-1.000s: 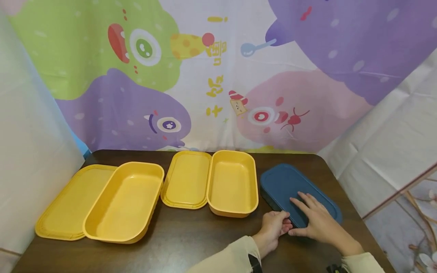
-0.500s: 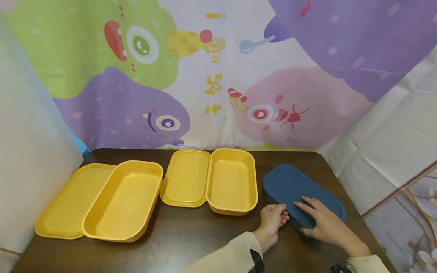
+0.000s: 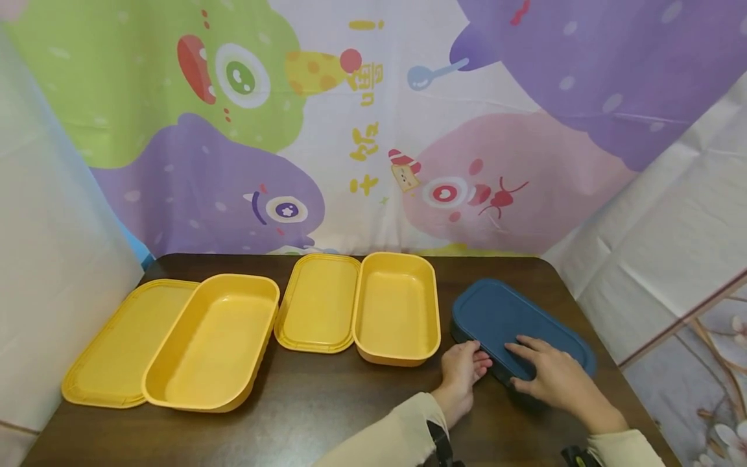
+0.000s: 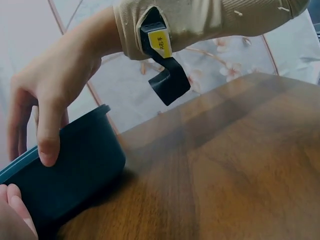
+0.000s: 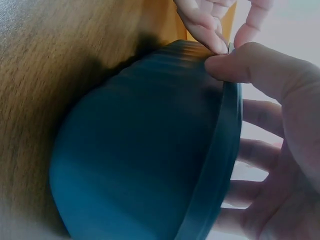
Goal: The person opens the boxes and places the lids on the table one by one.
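Note:
At the right of the table stands a dark blue food container [image 5: 135,150] with its blue lid [image 3: 502,314] on top. My left hand [image 3: 458,376] is at the near left edge, its thumb on the lid's rim and its fingers bent beneath. My right hand [image 3: 554,383] lies over the near part of the lid, fingers spread on top. In the right wrist view, the right thumb [image 5: 235,65] presses the rim from the side, close to the left fingertips [image 5: 210,37]. The left wrist view shows the container's deep side wall [image 4: 85,165] below the right hand.
Two open yellow containers, a smaller one [image 3: 397,308] in the middle and a larger one [image 3: 213,344] at left, each have a yellow lid beside them. The larger container overlaps its lid [image 3: 117,353]. A cartoon-printed cloth [image 3: 362,130] hangs behind the dark wooden table [image 3: 303,415].
The blue container has shifted slightly to the right along with my right hand. My left fingers have moved along the rim toward the far left end.

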A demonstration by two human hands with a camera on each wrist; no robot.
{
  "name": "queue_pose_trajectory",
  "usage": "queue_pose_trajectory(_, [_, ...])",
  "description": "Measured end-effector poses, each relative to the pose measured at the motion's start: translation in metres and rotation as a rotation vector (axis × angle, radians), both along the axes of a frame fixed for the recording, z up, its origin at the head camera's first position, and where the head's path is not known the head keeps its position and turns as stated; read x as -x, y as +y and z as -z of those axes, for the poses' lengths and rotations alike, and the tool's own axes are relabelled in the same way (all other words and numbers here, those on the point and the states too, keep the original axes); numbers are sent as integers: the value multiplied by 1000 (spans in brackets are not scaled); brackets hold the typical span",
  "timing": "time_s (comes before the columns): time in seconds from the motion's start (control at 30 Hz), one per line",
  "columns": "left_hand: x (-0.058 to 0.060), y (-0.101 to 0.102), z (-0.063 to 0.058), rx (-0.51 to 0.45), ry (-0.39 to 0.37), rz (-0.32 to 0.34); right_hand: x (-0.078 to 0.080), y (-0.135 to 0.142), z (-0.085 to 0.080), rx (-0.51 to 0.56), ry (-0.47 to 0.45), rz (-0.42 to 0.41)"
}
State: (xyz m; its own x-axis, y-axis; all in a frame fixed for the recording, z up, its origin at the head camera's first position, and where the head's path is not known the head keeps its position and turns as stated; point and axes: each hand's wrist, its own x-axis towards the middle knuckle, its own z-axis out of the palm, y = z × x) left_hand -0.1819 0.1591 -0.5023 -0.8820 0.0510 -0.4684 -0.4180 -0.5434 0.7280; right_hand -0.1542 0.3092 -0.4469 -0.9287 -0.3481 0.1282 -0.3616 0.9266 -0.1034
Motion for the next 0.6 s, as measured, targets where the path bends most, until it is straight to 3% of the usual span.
queue_pose_trajectory(0.33, [-1, -2, 3, 14, 28, -38, -1, 0, -1, 16, 45, -24])
queue_pose_trajectory(0.6, [2, -3, 4, 0, -26, -15, -2, -1, -2, 5, 60, -12])
